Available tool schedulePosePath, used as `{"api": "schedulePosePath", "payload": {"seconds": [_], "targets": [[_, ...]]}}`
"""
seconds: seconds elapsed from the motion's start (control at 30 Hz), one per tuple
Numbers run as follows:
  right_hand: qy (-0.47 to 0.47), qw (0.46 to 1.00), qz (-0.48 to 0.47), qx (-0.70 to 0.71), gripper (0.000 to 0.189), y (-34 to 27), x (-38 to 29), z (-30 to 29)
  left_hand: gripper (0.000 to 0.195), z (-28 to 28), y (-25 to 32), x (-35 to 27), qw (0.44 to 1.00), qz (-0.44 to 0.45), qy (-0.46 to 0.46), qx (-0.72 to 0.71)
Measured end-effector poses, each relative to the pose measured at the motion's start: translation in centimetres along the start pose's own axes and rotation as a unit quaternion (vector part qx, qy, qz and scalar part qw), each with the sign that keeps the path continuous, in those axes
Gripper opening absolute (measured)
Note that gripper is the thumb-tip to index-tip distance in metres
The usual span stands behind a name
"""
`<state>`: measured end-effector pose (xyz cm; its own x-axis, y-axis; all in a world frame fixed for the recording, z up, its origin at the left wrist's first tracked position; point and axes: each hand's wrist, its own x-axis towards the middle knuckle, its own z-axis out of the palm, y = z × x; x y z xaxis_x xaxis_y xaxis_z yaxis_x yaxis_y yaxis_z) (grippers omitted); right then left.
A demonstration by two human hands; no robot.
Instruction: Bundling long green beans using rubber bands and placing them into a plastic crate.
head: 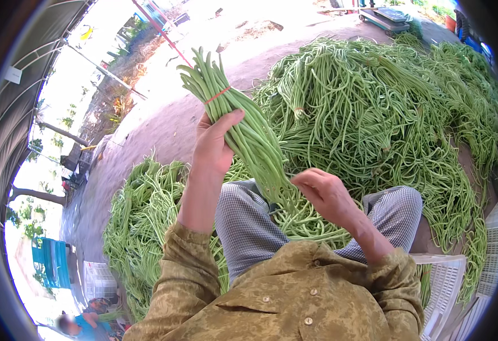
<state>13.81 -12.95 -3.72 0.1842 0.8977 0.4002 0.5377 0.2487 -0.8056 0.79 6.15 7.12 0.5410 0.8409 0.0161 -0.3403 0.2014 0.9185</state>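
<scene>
My left hand (217,140) grips a bundle of green yardlong beans (253,140) and holds it up at a slant. Near its upper end a red rubber band (217,95) circles the bundle, just above my thumb. The lower part of the beans hangs between my knees. My right hand (323,192) is beside that lower part, fingers curled and fingertips close to the beans. Whether it pinches a bean there is hidden. Beneath both hands, more loose beans (308,221) lie between my legs.
A large heap of yardlong beans (338,115) rises ahead and to the right; another pile (142,238) lies at my left. White plastic crates (440,290) stand at the right, with another crate (99,279) at the left. A platform scale (385,19) stands far back. A person (82,326) works at lower left.
</scene>
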Motion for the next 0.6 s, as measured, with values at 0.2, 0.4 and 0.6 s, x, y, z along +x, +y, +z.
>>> {"api": "schedulePosePath", "payload": {"seconds": [0.2,0.4,0.6], "targets": [[0.180,0.980,-0.031,-0.083,0.016,-2.0,3.7,3.4,0.021,1.6,-0.5,-2.2,0.999,0.006,-0.027,-0.030],[0.230,0.973,-0.006,0.015,0.018,-3.6,4.8,3.2,0.027,3.1,-1.4,-3.6,0.996,0.079,-0.035,-0.015],[0.225,0.974,0.025,0.021,0.016,-5.1,6.1,2.7,0.031,3.5,-1.5,-3.6,0.976,0.178,-0.024,0.127]]}}
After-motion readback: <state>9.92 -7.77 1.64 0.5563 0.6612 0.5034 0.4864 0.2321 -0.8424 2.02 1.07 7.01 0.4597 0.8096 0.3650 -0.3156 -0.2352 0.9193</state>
